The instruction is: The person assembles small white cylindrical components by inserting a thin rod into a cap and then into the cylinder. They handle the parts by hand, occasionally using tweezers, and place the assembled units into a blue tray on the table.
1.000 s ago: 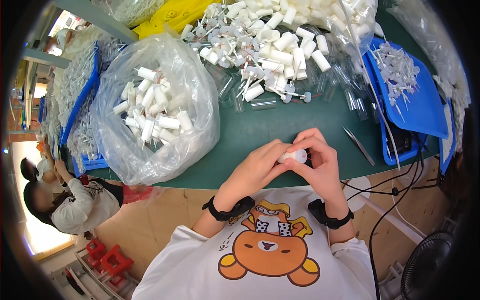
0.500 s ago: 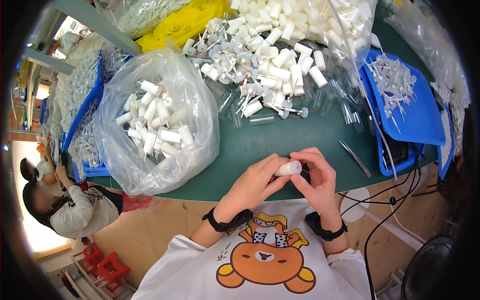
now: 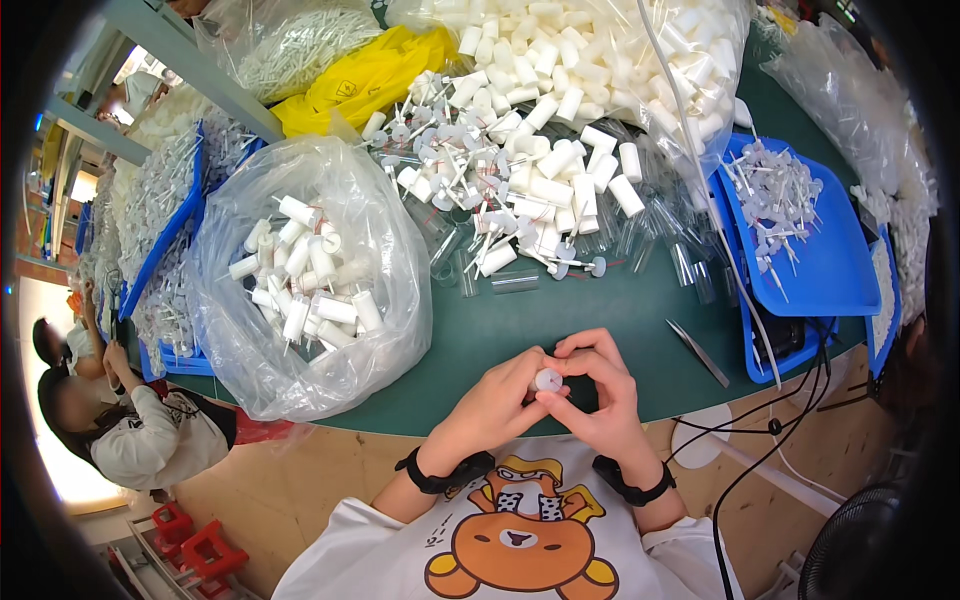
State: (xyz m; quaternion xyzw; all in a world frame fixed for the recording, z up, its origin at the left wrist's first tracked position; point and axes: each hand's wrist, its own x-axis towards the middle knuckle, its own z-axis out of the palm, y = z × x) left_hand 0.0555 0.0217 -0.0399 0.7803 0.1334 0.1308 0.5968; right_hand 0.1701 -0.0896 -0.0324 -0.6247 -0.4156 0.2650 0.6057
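Note:
Close to the table's front edge, a small white cylinder [image 3: 547, 380] with a round greyish end is held between my two hands. My left hand [image 3: 497, 398] wraps its fingers round the body, hiding most of it. From the other side, my right hand [image 3: 598, 388] closes thumb and fingertips at the capped end. Beyond my hands lies a loose heap of white cylinders [image 3: 555, 190], mixed with grey-disc pieces on thin white stems [image 3: 430, 150]. To the left, an open clear plastic bag [image 3: 395, 330] contains several white cylinders with stems sticking out.
Metal tweezers [image 3: 698, 352] lie right of my hands. Blue trays [image 3: 845, 265] with stemmed pieces stand at the right, beside a hanging white cable [image 3: 738, 270] and black cables [image 3: 800, 405]. Clear tubes [image 3: 515, 281] lie before the heap. A yellow bag [image 3: 370, 75] is behind. Another person [image 3: 150, 440] sits left.
My hands have come nearer to me with the cylinder, its capped end now turned more toward me. The right fingers have closed in on it, and the red thread there no longer shows.

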